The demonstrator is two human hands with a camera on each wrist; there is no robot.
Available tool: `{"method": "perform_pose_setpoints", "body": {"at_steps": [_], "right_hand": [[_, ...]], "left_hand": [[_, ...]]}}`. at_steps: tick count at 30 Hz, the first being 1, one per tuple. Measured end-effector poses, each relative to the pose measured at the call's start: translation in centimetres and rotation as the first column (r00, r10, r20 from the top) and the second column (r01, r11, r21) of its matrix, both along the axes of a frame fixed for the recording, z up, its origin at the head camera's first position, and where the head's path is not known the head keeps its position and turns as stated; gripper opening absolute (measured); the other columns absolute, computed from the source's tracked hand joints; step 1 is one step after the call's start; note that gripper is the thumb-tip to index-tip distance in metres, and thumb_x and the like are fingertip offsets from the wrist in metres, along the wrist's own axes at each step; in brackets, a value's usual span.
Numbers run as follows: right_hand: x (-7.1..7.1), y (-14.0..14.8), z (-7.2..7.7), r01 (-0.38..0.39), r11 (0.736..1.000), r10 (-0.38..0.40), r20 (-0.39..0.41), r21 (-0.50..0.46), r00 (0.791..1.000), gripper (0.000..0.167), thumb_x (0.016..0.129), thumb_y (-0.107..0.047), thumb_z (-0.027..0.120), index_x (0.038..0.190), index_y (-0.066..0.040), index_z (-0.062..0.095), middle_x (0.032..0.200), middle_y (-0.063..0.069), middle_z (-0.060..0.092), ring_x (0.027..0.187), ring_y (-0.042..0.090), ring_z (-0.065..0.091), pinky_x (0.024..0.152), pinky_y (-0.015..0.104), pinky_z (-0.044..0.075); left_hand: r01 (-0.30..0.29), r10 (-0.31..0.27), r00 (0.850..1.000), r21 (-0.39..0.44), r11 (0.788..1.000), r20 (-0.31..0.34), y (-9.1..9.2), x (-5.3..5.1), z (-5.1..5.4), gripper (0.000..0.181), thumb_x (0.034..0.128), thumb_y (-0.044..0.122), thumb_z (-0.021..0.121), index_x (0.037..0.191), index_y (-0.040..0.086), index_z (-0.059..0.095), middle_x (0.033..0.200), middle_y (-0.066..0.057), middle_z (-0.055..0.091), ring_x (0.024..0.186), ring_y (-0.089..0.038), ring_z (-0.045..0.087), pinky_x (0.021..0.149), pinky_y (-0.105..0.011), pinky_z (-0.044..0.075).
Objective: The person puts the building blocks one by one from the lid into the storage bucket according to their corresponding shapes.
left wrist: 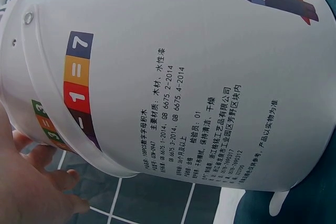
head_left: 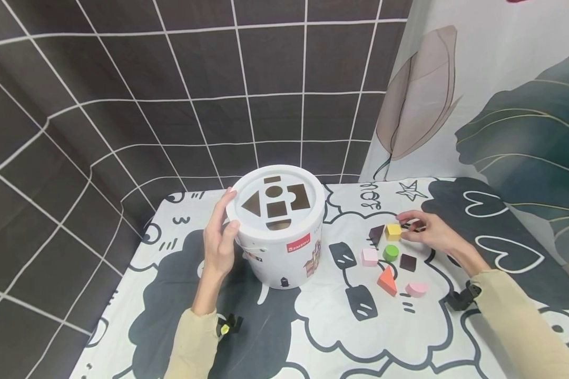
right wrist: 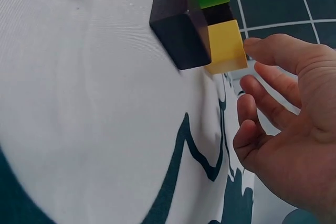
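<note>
A white bucket [head_left: 271, 258] stands on the printed cloth, with a white lid [head_left: 308, 218] cut with several shaped holes. My left hand [head_left: 219, 242] rests against its left side, fingers and thumb at the lid's rim. In the left wrist view the same hand [left wrist: 37, 187] shows partly behind the bucket [left wrist: 184, 35]. To the right, my right hand [head_left: 429, 230] is beside a yellow block [head_left: 393, 232]. In the right wrist view a fingertip of this hand [right wrist: 294, 114] appears at the yellow block's [right wrist: 227, 48] edge; nothing is held.
Close by lie a green round block [head_left: 391, 252], a dark block [head_left: 408, 262], another dark block [head_left: 376, 235], a pale pink block [head_left: 370, 257], an orange triangle [head_left: 387, 281] and a pink half-round block [head_left: 416, 289]. A dark gridded cloth [head_left: 275, 121] hangs behind the bucket.
</note>
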State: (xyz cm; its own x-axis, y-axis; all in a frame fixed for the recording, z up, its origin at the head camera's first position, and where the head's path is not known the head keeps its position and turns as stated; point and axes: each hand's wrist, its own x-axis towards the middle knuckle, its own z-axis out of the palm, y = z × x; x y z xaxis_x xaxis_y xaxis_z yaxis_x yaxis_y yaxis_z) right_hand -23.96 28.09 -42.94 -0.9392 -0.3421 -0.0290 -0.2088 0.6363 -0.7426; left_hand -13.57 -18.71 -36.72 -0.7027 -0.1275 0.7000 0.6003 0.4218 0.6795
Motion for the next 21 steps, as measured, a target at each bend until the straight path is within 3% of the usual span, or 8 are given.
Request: {"method": "perform_pose_setpoints", "body": {"at_steps": [21], "right_hand": [[-0.19,-0.63,-0.52,0.010,1.000,-0.010,0.031,0.026,0.999,0.044,0.082,-0.005,0.077,0.123,0.005,0.062,0.098,0.011,0.063,0.084,0.024,0.053,0.063,0.027,0.042]], "left_hand": [[-0.003,0.003,1.000,0.001,1.000,0.003,0.05,0.03,0.16,0.058,0.0877,0.028,0.048,0.140,0.003,0.056,0.148,-0.012,0.050,0.138,-0.028,0.045,0.112,-0.045,0.033]]}}
